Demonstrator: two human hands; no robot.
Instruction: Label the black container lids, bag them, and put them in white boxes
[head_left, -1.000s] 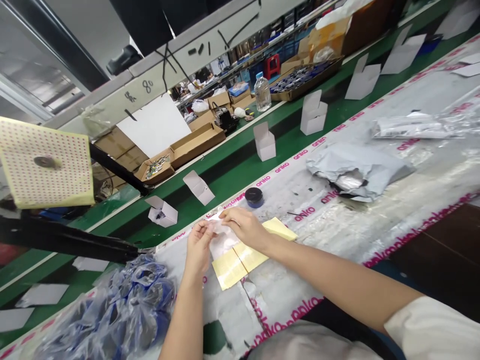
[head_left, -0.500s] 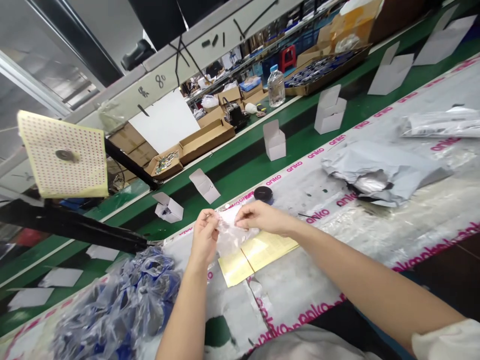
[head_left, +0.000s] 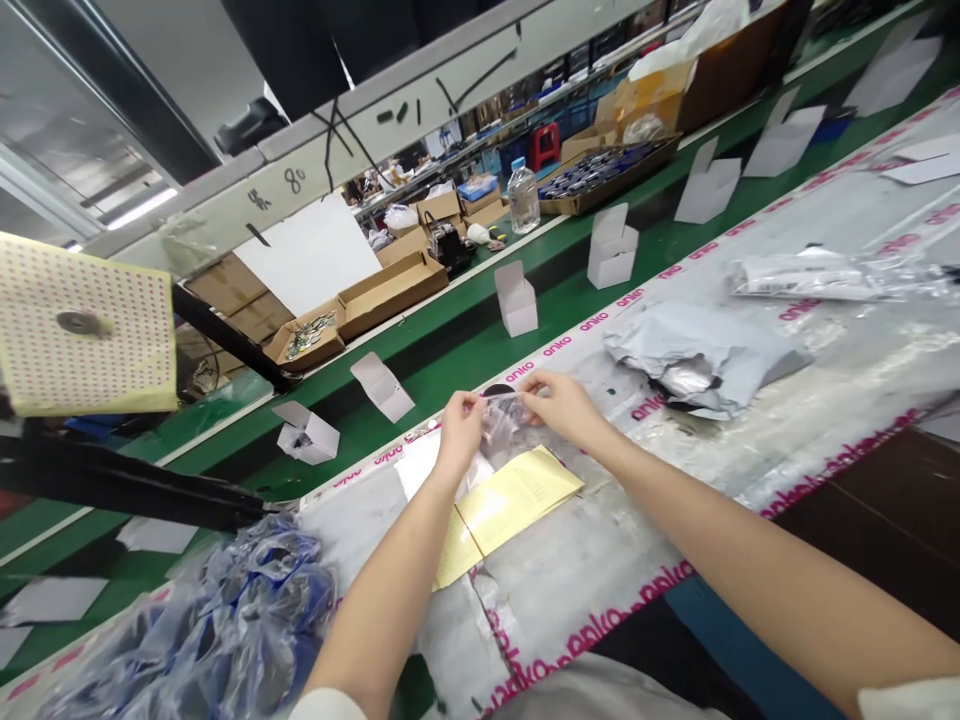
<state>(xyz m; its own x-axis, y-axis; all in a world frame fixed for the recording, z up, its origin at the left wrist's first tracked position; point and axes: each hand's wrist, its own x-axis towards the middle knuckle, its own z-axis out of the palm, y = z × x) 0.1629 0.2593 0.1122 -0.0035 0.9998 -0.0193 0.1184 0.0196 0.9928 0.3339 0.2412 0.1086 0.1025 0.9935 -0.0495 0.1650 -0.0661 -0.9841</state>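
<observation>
Between my two hands a clear plastic bag is stretched by its upper edge. My left hand pinches one corner and my right hand pinches the other. Just behind the bag, a round black object shows partly, the rest covered by the bag and fingers. Under my hands lies a yellow paper pad or sheet with a dark line across it. A white piece lies on the table left of my left hand, partly hidden by my forearm.
Blue items in plastic bags are heaped at lower left. Open white boxes stand along the green conveyor beyond the table. A torn grey plastic mailer lies to the right. A black post with a yellow dotted sheet rises at left.
Both hands have moved right with the bag, which is now held taut in front of the black object. The white piece left of them is uncovered. The view has shifted, and boxes sit further left.
</observation>
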